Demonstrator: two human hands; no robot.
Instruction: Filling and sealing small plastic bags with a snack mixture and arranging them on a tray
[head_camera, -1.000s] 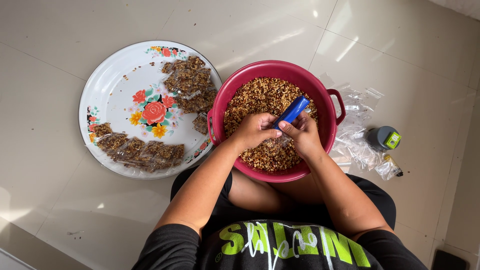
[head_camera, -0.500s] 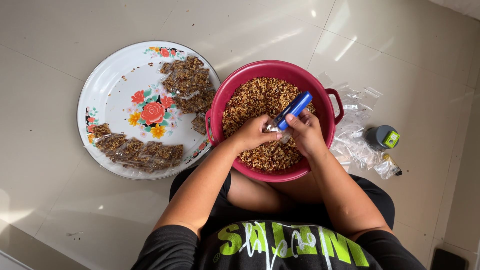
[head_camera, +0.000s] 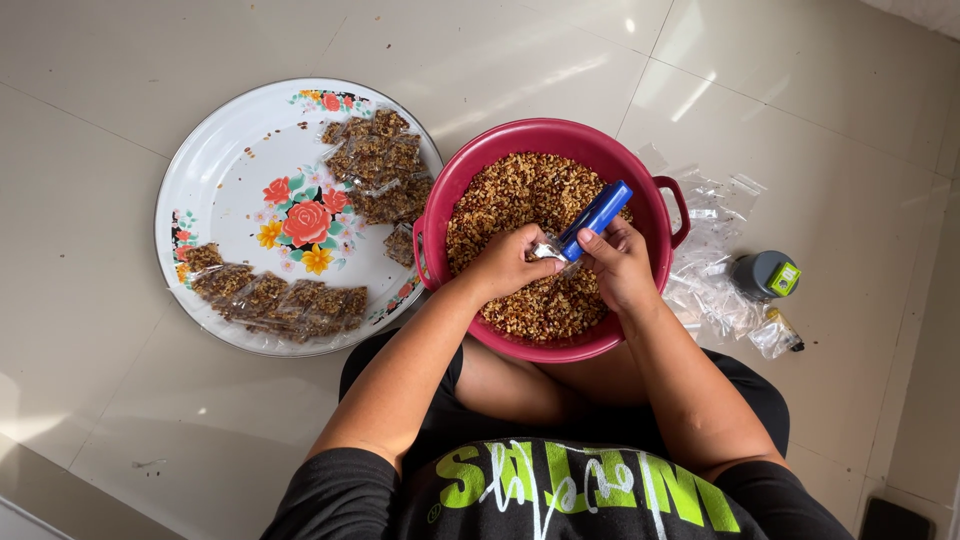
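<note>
A blue stapler (head_camera: 596, 217) sits in the right hand (head_camera: 620, 268), over the middle of a red basin (head_camera: 446, 190). The right grip is closed around the stapler's lower end, thumb on top, and the blue body points up and away toward the basin's far rim. At the stapler's near end the left hand (head_camera: 510, 265) pinches a small clear packet (head_camera: 545, 250) between fingertips and thumb; packet and stapler meet there, though whether the packet lies inside the stapler's mouth cannot be told. Both hands hover just above brown crumbly mix (head_camera: 520, 195) that fills the basin.

The basin rests on the tiled floor (head_camera: 120, 150) against the person's folded legs. To its left, touching or just overlapping its rim, lies a round white tray (head_camera: 225, 160) with painted flowers. Filled packets (head_camera: 380, 170) are heaped on the tray's upper right next to the basin, and another row (head_camera: 275, 300) lies along its lower edge.

To the right of the basin a loose pile of empty clear bags (head_camera: 710, 280) lies on the floor, with a small grey jar (head_camera: 765, 275) at its outer edge
</note>
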